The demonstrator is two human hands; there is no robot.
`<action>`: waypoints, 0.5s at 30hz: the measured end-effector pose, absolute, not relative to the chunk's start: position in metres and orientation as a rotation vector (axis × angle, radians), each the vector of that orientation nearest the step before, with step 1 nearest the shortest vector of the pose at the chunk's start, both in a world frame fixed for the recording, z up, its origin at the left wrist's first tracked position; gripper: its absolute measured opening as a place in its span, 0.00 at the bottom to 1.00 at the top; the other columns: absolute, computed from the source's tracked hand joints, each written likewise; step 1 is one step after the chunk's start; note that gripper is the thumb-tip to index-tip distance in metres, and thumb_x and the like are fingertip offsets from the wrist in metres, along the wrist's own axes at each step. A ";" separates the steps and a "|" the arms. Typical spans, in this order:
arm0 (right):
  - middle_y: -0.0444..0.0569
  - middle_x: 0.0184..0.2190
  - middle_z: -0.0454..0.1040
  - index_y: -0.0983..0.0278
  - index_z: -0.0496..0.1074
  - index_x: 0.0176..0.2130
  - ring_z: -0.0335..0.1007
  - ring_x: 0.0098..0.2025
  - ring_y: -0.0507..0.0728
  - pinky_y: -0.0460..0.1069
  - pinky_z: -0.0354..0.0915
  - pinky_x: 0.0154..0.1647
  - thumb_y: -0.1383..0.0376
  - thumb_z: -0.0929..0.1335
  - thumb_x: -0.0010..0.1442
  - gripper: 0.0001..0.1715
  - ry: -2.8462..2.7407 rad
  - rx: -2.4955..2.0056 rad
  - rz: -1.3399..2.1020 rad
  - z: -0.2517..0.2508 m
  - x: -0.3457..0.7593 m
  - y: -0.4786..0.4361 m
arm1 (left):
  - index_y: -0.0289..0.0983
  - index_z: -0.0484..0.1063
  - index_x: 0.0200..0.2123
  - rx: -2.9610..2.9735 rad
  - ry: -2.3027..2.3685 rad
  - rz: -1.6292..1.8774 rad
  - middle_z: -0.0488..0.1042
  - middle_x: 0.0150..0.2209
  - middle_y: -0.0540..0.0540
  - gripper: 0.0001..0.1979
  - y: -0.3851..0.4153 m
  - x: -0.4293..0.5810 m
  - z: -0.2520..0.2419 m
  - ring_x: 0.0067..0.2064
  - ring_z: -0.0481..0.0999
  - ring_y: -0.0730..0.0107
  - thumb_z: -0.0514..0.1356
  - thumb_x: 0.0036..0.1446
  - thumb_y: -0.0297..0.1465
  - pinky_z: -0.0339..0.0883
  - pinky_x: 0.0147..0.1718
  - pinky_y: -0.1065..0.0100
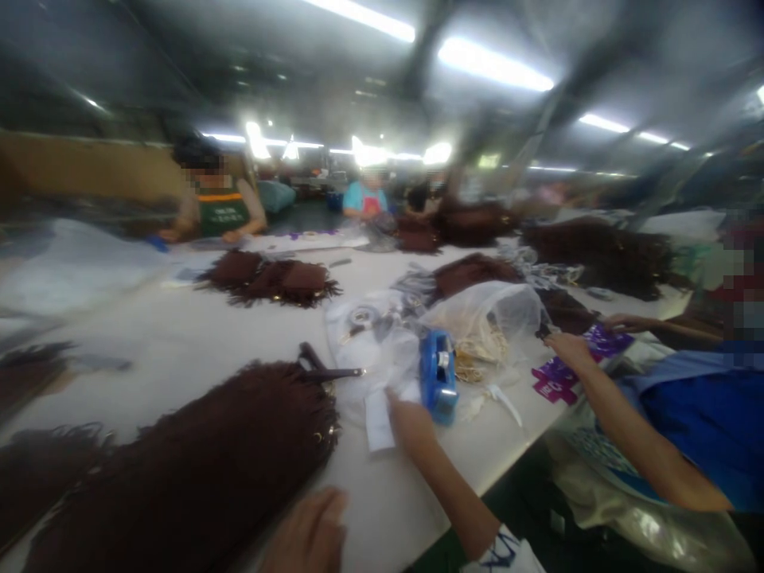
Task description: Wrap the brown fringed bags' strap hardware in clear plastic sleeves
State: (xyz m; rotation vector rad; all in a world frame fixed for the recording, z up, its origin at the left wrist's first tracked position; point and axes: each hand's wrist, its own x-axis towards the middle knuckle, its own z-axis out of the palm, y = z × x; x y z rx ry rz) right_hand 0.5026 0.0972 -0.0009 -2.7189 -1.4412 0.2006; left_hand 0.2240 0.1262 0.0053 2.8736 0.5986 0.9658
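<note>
I cannot read any word with certainty through my camera. On the far left, a green apron (222,216) on a co-worker (255,213) carries pale lines of lettering, but they are blurred. On the right, purple packaging (554,385) carries white letter-like marks, also too unclear.

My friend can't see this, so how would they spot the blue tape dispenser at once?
On the pale table, find the person's right hand at a white slip. Just beyond that hand, to its right, sits the blue tape dispenser. Its bright blue body sets it apart from the white slip and translucent bag nearby.
</note>
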 end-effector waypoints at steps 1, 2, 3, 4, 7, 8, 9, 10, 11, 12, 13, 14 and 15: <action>0.54 0.35 0.80 0.58 0.58 0.64 0.78 0.37 0.59 0.48 0.67 0.34 0.70 0.59 0.65 0.30 -1.453 -2.705 0.215 0.001 0.505 0.096 | 0.45 0.66 0.56 2.931 0.430 0.838 0.74 0.53 0.45 0.19 0.121 0.258 0.007 0.54 0.72 0.62 0.52 0.62 0.28 0.69 0.51 0.63; 0.53 0.35 0.80 0.57 0.59 0.64 0.78 0.37 0.58 0.47 0.67 0.34 0.69 0.60 0.64 0.29 -1.461 -2.690 0.229 0.003 0.509 0.092 | 0.43 0.62 0.60 2.957 0.347 0.666 0.69 0.59 0.46 0.23 0.117 0.292 0.007 0.61 0.65 0.58 0.52 0.61 0.26 0.65 0.56 0.58; 0.51 0.35 0.81 0.57 0.60 0.63 0.78 0.37 0.57 0.46 0.67 0.34 0.68 0.61 0.64 0.29 -1.461 -2.679 0.238 0.006 0.514 0.085 | 0.42 0.60 0.61 2.938 0.363 0.563 0.65 0.62 0.47 0.25 0.117 0.323 0.006 0.64 0.60 0.56 0.52 0.60 0.25 0.60 0.60 0.54; 0.51 0.36 0.81 0.57 0.60 0.63 0.78 0.38 0.57 0.46 0.67 0.35 0.67 0.61 0.65 0.28 -1.450 -2.672 0.238 0.008 0.518 0.077 | 0.41 0.57 0.63 2.927 0.360 0.485 0.62 0.64 0.46 0.27 0.119 0.349 0.003 0.65 0.57 0.53 0.52 0.60 0.25 0.58 0.61 0.50; 0.54 0.45 0.79 0.62 0.62 0.61 0.77 0.44 0.57 0.48 0.68 0.41 0.67 0.57 0.68 0.24 -1.363 -2.675 0.171 0.008 0.519 0.040 | 0.42 0.56 0.63 2.912 0.456 0.297 0.60 0.65 0.45 0.28 0.143 0.394 -0.014 0.67 0.51 0.48 0.51 0.60 0.24 0.52 0.61 0.41; 0.55 0.48 0.77 0.63 0.64 0.59 0.76 0.46 0.57 0.49 0.68 0.44 0.66 0.55 0.69 0.23 -1.350 -2.658 0.114 0.004 0.515 0.027 | 0.42 0.57 0.63 2.909 0.485 0.256 0.59 0.65 0.45 0.28 0.154 0.398 -0.020 0.68 0.50 0.49 0.50 0.59 0.22 0.53 0.60 0.41; 0.55 0.49 0.76 0.64 0.66 0.57 0.75 0.47 0.57 0.49 0.68 0.46 0.66 0.55 0.69 0.22 -1.368 -2.613 0.033 -0.002 0.509 0.013 | 0.43 0.58 0.62 2.906 0.511 0.226 0.58 0.66 0.46 0.29 0.163 0.398 -0.025 0.68 0.49 0.49 0.49 0.58 0.20 0.55 0.59 0.42; 0.55 0.50 0.75 0.65 0.68 0.55 0.73 0.49 0.58 0.50 0.68 0.47 0.65 0.56 0.69 0.21 -1.432 -2.544 -0.057 -0.010 0.501 0.001 | 0.43 0.57 0.62 2.900 0.535 0.206 0.57 0.66 0.47 0.31 0.172 0.397 -0.028 0.68 0.50 0.50 0.48 0.57 0.18 0.58 0.57 0.44; 0.55 0.51 0.75 0.65 0.68 0.55 0.72 0.50 0.58 0.51 0.68 0.49 0.65 0.57 0.68 0.20 -1.528 -2.463 -0.145 -0.018 0.493 -0.011 | 0.43 0.57 0.63 2.892 0.556 0.197 0.56 0.67 0.48 0.32 0.178 0.394 -0.030 0.67 0.50 0.51 0.48 0.56 0.17 0.60 0.56 0.46; 0.54 0.52 0.74 0.64 0.68 0.55 0.71 0.51 0.59 0.51 0.67 0.50 0.64 0.58 0.68 0.20 -1.634 -2.371 -0.235 -0.027 0.486 -0.020 | 0.43 0.56 0.63 2.882 0.572 0.197 0.56 0.67 0.49 0.33 0.183 0.392 -0.031 0.67 0.51 0.52 0.47 0.56 0.17 0.61 0.55 0.48; 0.53 0.54 0.73 0.64 0.68 0.56 0.70 0.53 0.60 0.52 0.66 0.50 0.65 0.60 0.67 0.20 -1.736 -2.288 -0.315 -0.036 0.482 -0.027 | 0.43 0.56 0.63 2.873 0.574 0.201 0.56 0.67 0.50 0.33 0.186 0.390 -0.030 0.66 0.53 0.54 0.46 0.56 0.16 0.61 0.54 0.49; 0.51 0.55 0.73 0.63 0.68 0.56 0.69 0.53 0.60 0.53 0.66 0.51 0.66 0.61 0.66 0.21 -1.812 -2.224 -0.383 -0.044 0.481 -0.033 | 0.43 0.56 0.63 2.864 0.571 0.206 0.57 0.67 0.50 0.32 0.188 0.389 -0.029 0.66 0.53 0.55 0.46 0.56 0.17 0.61 0.55 0.50; 0.49 0.56 0.72 0.62 0.68 0.56 0.68 0.54 0.60 0.53 0.65 0.51 0.68 0.61 0.65 0.21 -1.854 -2.184 -0.443 -0.050 0.483 -0.037 | 0.44 0.57 0.62 2.856 0.564 0.213 0.57 0.66 0.51 0.32 0.188 0.390 -0.028 0.66 0.54 0.56 0.46 0.56 0.17 0.60 0.55 0.51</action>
